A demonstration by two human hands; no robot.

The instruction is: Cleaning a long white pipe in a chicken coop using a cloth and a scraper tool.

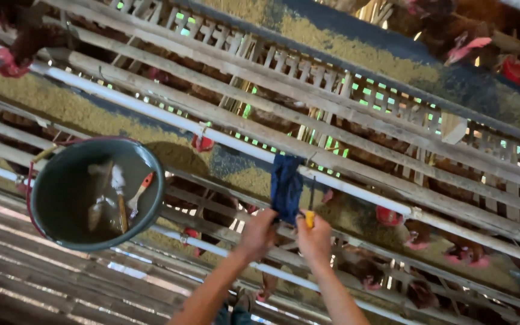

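A dark blue cloth (286, 186) hangs over a long white pipe (151, 112) that runs along a wooden slatted cage front. My left hand (257, 233) pinches the cloth's lower edge. Just to its right, my right hand (315, 239) grips a thin tool with a yellow handle (309, 219), its shaft pointing up at the pipe beside the cloth. Both forearms reach in from the bottom edge.
A grey-green bucket (151, 174) hangs at left, holding murky water and brushes, one with an orange handle (141, 190). Red drinker cups (203, 144) sit along the pipes. Brown hens (464, 36) stand behind the slats above feed-filled troughs (43, 99). Bamboo slats fill the lower left.
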